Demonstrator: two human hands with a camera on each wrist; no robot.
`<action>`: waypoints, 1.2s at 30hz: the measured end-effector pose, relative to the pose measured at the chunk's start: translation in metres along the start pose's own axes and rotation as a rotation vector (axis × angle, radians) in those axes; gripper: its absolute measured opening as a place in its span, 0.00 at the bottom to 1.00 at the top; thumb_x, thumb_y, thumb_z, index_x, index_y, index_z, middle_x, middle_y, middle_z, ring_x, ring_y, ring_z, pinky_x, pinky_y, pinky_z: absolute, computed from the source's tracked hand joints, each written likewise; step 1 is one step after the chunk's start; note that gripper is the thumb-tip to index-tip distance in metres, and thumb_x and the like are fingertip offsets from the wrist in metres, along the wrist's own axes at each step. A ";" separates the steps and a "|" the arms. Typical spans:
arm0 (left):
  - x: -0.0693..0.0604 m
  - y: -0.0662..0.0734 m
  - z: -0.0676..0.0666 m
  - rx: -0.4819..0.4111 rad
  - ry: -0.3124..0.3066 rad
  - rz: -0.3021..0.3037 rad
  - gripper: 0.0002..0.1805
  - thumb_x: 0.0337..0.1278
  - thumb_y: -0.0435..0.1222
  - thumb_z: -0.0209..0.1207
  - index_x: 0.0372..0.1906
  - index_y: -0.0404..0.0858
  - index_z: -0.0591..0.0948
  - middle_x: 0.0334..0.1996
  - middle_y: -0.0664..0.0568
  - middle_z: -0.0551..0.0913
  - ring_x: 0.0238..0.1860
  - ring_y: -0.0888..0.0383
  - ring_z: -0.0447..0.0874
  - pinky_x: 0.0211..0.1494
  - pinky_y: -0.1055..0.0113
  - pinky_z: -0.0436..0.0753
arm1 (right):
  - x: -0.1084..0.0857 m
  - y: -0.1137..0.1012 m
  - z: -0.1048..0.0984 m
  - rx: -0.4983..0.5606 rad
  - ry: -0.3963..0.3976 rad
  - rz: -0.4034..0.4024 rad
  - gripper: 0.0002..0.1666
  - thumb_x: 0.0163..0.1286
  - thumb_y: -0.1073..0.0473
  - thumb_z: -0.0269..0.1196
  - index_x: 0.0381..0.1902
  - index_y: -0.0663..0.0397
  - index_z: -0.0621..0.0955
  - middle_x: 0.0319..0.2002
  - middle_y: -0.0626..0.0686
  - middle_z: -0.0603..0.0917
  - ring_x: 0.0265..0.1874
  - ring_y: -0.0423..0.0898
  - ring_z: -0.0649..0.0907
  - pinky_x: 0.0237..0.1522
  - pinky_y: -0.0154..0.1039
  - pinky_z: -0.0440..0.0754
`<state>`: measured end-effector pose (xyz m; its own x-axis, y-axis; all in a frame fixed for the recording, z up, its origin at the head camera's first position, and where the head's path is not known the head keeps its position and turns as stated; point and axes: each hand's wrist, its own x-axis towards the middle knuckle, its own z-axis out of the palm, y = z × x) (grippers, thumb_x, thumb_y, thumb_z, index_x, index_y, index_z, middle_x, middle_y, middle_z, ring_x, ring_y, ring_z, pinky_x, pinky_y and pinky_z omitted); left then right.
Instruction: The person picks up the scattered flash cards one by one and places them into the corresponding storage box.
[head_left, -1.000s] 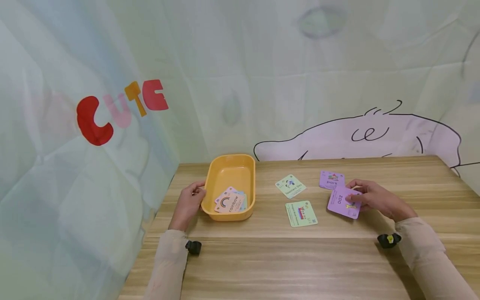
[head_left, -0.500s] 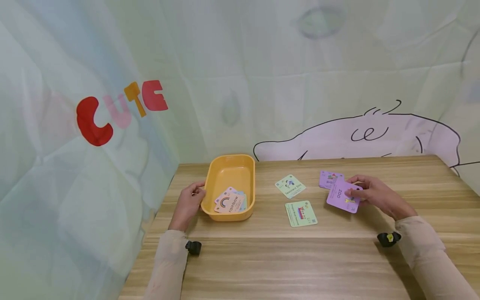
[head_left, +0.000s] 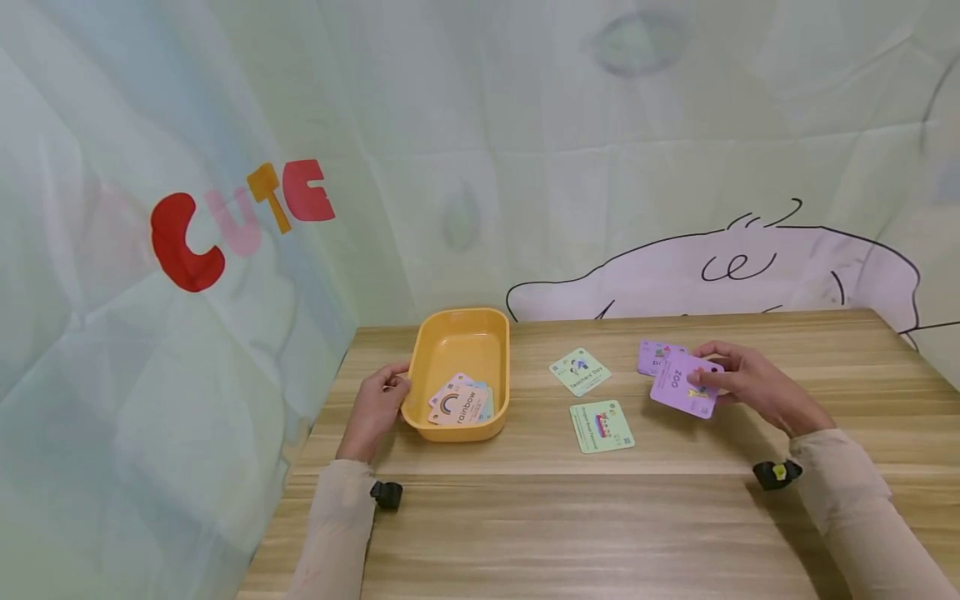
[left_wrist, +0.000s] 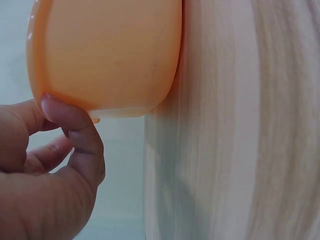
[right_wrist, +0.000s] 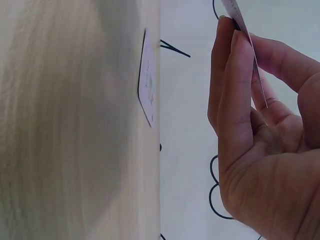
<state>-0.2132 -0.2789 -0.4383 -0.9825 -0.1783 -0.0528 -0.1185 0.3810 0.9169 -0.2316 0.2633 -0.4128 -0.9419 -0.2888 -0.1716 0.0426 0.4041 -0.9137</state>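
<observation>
Pinching the purple, rounded-corner zoo card (head_left: pixel 677 392) above the wood-grain table (head_left: pixel 562 533), the right hand (head_left: pixel 763 393) is apparently doing a pickup; the left hand (head_left: pixel 372 412) is pinching the yellow plastic tub (head_left: pixel 462 354); the next move is probably calling for clearing the purple park card (head_left: pixel 650 358)

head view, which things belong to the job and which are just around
Likely in the job:
zoo card, pinched by the right hand
yellow tray, held by the left hand
rainbow card and cards under it, in the tray
park card, Teachers' Day card, Dragon Boat Festival card, on the table

Likely just around:
CUTE lettering
cartoon drawing behind the table
black wrist devices
</observation>
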 end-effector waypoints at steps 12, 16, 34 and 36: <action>0.000 0.000 0.000 0.000 -0.001 -0.006 0.21 0.75 0.35 0.51 0.68 0.39 0.76 0.42 0.45 0.73 0.35 0.53 0.74 0.33 0.68 0.80 | 0.001 -0.004 0.001 0.008 0.030 -0.030 0.31 0.72 0.58 0.66 0.66 0.67 0.69 0.46 0.58 0.82 0.39 0.43 0.86 0.40 0.42 0.88; 0.001 0.000 0.000 0.003 0.001 -0.009 0.21 0.75 0.35 0.51 0.68 0.39 0.76 0.42 0.46 0.73 0.36 0.53 0.74 0.34 0.68 0.80 | 0.002 -0.005 0.001 0.004 0.045 -0.037 0.30 0.72 0.58 0.66 0.65 0.66 0.70 0.46 0.57 0.82 0.39 0.44 0.86 0.40 0.43 0.88; 0.001 0.001 0.000 0.011 0.010 -0.010 0.20 0.75 0.35 0.52 0.67 0.39 0.77 0.42 0.46 0.74 0.35 0.53 0.74 0.33 0.69 0.79 | 0.009 -0.015 0.008 -0.030 0.069 -0.043 0.31 0.70 0.55 0.68 0.65 0.64 0.72 0.52 0.64 0.80 0.41 0.46 0.86 0.44 0.41 0.87; 0.001 0.001 0.000 0.015 0.011 -0.011 0.20 0.75 0.35 0.52 0.67 0.39 0.77 0.42 0.46 0.74 0.35 0.54 0.74 0.33 0.68 0.79 | 0.011 -0.016 0.009 -0.029 0.068 -0.046 0.31 0.70 0.55 0.68 0.64 0.65 0.72 0.51 0.63 0.81 0.41 0.46 0.86 0.43 0.41 0.87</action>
<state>-0.2141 -0.2787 -0.4374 -0.9796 -0.1924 -0.0586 -0.1316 0.3924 0.9103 -0.2396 0.2460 -0.4037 -0.9632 -0.2480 -0.1035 -0.0097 0.4172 -0.9088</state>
